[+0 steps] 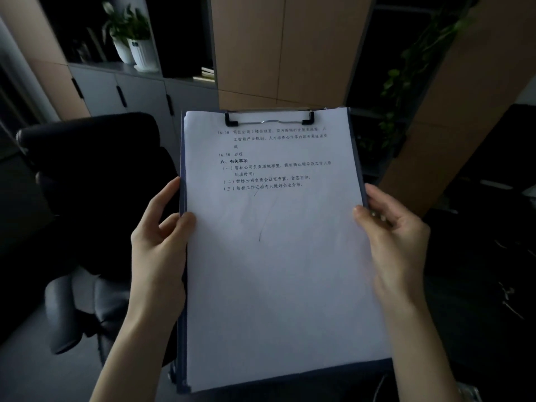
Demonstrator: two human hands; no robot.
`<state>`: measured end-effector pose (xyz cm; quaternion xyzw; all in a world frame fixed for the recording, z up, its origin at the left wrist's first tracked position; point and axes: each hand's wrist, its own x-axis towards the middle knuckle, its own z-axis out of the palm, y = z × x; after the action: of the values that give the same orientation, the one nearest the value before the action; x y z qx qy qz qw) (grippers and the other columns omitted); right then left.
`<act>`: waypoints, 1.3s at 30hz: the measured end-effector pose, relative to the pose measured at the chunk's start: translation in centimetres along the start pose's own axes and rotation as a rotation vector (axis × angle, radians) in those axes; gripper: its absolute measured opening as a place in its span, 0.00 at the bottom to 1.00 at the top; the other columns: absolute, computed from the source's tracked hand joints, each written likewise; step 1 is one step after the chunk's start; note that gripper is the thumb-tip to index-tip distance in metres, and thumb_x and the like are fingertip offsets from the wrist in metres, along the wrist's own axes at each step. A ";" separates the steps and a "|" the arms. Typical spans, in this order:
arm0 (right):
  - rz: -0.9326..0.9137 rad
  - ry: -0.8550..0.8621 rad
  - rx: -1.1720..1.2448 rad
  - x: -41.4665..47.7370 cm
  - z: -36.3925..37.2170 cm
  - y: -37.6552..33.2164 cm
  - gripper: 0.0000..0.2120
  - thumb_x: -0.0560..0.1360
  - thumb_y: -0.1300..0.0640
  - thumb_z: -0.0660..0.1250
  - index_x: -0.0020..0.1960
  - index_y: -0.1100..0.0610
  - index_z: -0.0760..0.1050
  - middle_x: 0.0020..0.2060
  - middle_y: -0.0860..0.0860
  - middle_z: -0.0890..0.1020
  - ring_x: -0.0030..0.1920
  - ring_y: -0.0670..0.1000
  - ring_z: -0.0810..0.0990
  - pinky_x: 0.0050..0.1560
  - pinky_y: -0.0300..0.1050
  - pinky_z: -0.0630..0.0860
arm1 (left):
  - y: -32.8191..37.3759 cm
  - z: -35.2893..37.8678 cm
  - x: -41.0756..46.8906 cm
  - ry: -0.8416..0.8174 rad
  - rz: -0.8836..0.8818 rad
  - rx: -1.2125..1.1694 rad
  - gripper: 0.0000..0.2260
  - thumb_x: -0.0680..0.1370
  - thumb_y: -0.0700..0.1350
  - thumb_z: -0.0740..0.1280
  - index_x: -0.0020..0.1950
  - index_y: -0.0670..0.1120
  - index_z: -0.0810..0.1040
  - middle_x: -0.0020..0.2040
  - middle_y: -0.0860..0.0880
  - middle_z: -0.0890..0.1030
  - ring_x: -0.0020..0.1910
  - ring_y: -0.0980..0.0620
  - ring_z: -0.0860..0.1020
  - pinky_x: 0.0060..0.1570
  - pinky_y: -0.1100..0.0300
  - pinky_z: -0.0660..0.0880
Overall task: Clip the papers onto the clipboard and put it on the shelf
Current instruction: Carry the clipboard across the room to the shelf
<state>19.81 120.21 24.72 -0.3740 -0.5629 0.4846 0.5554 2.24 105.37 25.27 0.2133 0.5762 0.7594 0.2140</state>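
Note:
White papers (278,256) with printed text near the top lie on a dark blue clipboard (182,181), held up in front of me. The metal clip (269,118) with black ends presses down on the papers' top edge. My left hand (159,242) grips the clipboard's left edge, thumb on the paper. My right hand (391,230) holds the right edge, thumb on the sheet. Dark shelf compartments (179,36) in a cabinet wall stand beyond the clipboard.
A black office chair (87,175) stands to the left, below the clipboard. Two white pots with green plants (136,50) sit on a cabinet ledge at the upper left. A trailing plant (406,82) hangs in the right shelving. A dark desk (493,256) is on the right.

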 end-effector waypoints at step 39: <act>0.070 -0.644 0.121 74.3 63.5 25.4 0.18 0.72 0.69 0.66 0.58 0.54 0.77 0.32 0.34 0.84 0.40 0.39 0.84 0.41 0.33 0.80 | -11.5 13.6 85.5 0.669 0.117 -0.025 0.12 0.77 0.38 0.61 0.45 0.53 0.80 0.35 0.57 0.85 0.33 0.59 0.82 0.40 0.61 0.80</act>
<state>-53.60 189.59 25.34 -0.1870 -0.6667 0.6292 0.3530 -59.02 167.62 24.05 -0.0178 0.5920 0.8052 -0.0284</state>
